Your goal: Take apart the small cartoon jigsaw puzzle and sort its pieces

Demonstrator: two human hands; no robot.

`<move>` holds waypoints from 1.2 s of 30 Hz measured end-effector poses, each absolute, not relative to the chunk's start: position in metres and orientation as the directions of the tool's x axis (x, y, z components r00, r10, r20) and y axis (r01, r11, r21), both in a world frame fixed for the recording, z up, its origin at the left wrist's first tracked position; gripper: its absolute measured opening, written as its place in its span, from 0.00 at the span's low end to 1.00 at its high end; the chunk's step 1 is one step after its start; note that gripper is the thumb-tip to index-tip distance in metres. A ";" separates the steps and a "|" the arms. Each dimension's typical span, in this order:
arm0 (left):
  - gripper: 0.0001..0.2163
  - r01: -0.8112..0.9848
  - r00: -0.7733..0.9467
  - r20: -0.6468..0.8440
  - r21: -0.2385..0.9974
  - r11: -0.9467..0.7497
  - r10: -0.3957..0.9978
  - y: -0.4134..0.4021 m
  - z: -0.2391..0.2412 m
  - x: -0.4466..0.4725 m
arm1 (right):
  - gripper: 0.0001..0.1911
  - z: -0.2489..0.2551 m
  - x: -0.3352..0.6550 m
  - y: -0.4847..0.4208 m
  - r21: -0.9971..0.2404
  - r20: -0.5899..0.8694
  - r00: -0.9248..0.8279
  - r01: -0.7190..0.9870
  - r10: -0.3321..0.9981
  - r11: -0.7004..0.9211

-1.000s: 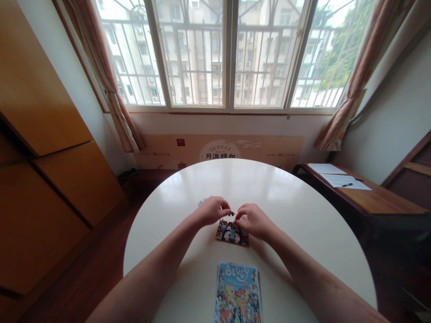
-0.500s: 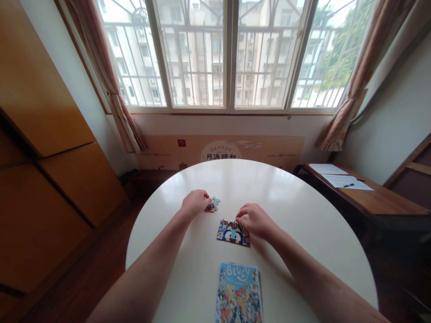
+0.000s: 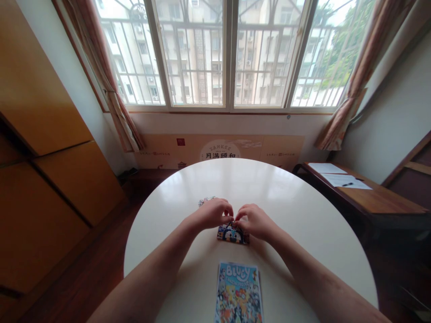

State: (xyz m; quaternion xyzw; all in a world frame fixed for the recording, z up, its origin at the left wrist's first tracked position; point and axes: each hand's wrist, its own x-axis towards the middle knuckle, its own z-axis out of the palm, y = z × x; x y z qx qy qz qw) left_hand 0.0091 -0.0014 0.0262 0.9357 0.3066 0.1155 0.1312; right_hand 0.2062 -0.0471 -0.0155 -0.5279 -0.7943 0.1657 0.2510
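A small part-built jigsaw (image 3: 232, 234) with a blue cartoon face lies on the round white table (image 3: 303, 224). My left hand (image 3: 215, 212) and my right hand (image 3: 253, 221) meet at its far edge, fingers pinched together. Between the left fingertips sits a small dark puzzle piece (image 3: 230, 220), touching the jigsaw's top edge. My right fingers press on the same edge; what they hold, if anything, is hidden. A few loose pieces (image 3: 204, 201) peek out just beyond my left hand.
A colourful picture card (image 3: 238, 294) reading "Bluey" lies near the table's front edge. A dark wooden side table (image 3: 377, 199) with papers and a pen stands at the right. Wooden cabinets line the left wall; a barred window is ahead.
My left hand went out to the loose pieces at the left, then came back to the jigsaw's far edge with a piece. My right hand stayed on the jigsaw.
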 end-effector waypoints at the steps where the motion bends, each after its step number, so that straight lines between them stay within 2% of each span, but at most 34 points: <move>1: 0.04 0.538 0.795 0.120 0.315 -0.782 0.595 -0.002 0.026 0.010 | 0.08 -0.016 0.206 -0.047 -0.533 0.225 -0.321 0.750 0.920 0.392; 17: 0.08 0.519 0.821 0.036 0.370 -0.771 0.570 0.008 0.015 0.008 | 0.06 -0.016 0.207 -0.046 -0.556 0.242 -0.321 0.728 0.916 0.402; 36: 0.08 0.555 0.797 -0.020 0.417 -0.719 0.604 0.009 0.018 0.005 | 0.06 -0.010 0.206 -0.049 -0.575 0.209 -0.326 0.722 0.922 0.385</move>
